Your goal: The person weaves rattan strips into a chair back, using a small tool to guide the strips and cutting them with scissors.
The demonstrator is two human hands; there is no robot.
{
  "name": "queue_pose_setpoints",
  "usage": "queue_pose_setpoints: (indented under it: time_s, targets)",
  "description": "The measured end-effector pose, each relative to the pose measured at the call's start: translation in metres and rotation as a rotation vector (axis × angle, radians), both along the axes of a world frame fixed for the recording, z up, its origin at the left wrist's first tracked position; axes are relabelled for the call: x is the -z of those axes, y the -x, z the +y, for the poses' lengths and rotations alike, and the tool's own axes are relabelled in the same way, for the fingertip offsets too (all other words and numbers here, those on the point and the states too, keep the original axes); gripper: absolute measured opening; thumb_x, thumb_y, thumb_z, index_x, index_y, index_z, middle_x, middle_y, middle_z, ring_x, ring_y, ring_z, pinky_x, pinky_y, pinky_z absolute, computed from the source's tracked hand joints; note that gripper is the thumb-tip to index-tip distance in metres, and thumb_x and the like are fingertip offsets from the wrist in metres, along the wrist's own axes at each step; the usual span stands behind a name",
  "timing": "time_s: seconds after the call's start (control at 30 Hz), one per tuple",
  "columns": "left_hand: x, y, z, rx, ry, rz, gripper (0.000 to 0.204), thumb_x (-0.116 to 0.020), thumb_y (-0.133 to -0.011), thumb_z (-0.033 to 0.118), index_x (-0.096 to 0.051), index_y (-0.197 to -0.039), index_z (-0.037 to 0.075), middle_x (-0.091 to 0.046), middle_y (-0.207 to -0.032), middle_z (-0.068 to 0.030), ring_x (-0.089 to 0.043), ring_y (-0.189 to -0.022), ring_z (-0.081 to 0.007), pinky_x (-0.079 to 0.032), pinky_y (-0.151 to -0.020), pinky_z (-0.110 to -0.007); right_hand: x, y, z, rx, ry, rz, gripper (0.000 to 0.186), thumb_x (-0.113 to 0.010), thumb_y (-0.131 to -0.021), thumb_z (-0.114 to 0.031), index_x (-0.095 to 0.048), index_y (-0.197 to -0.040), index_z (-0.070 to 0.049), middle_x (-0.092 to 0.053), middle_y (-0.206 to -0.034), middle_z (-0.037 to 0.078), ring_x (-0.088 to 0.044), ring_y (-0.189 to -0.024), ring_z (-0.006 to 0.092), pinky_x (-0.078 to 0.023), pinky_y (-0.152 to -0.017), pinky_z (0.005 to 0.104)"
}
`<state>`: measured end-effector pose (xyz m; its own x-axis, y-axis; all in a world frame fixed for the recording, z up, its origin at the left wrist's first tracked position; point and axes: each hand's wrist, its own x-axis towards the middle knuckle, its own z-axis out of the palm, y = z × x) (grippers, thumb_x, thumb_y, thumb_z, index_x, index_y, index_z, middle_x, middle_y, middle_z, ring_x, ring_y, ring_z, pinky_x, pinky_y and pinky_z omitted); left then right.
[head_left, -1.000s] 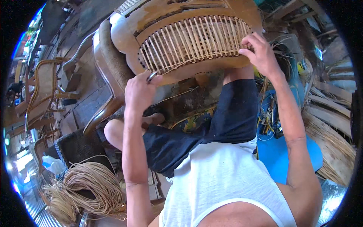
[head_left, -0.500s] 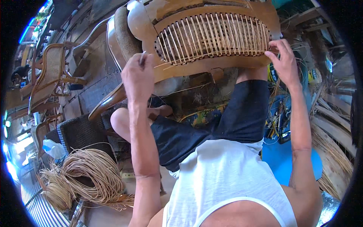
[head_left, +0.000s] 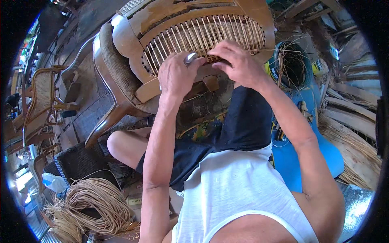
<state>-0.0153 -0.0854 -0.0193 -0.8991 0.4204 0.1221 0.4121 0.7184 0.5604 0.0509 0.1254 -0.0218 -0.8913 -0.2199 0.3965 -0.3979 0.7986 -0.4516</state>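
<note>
A wooden chair frame (head_left: 130, 52) lies before me, its oval opening strung with parallel rattan strands (head_left: 202, 30) passed through holes along the rim. My left hand (head_left: 176, 75) is closed around a shiny metal tool (head_left: 190, 58) at the panel's lower edge; most of the tool is hidden, so its kind does not show. Close by on the right, my right hand (head_left: 237, 65) hovers over the same lower edge, thumb and forefinger bent and apart. No strand can be made out between those fingers.
A coil of rattan (head_left: 97, 206) lies at the lower left beside a dark woven seat (head_left: 83, 164). Another cane chair (head_left: 40, 93) stands at far left. To the right are a bucket (head_left: 289, 65) with loose strands, a blue surface (head_left: 324, 152) and stacked wood strips (head_left: 350, 121).
My right hand has moved left from the panel's right end to its lower middle. My left hand has shifted right, close to it. The view has turned, so the chair appears further left.
</note>
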Motion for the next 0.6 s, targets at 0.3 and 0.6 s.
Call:
queue_pose_setpoints:
  time_s: [0.3,0.6]
  targets:
    - [0.016,0.002,-0.001,-0.060,-0.129,0.045,0.037,-0.074,-0.092,0.037,-0.067,-0.088,0.001,-0.065,-0.079,-0.0169,-0.065,-0.074,-0.0358,-0.049,-0.070,-0.046,0.012,0.014,0.002,0.000,-0.063,0.005,0.033,-0.080,-0.085,-0.012,-0.073,-0.117,-0.015,-0.063,-0.103,0.000,-0.065,-0.104,0.0221,-0.057,-0.096,0.0372]
    - [0.014,-0.008,-0.010,-0.066,-0.211,-0.059,0.034,-0.074,-0.093,0.031,-0.064,-0.082,0.000,-0.065,-0.078,-0.0173,-0.064,-0.073,-0.0363,-0.049,-0.069,-0.046,0.010,0.017,0.012,-0.016,0.026,0.018,0.033,-0.083,-0.082,-0.014,-0.074,-0.113,-0.014,-0.068,-0.112,-0.002,-0.064,-0.106,0.0230,-0.055,-0.099,0.0377]
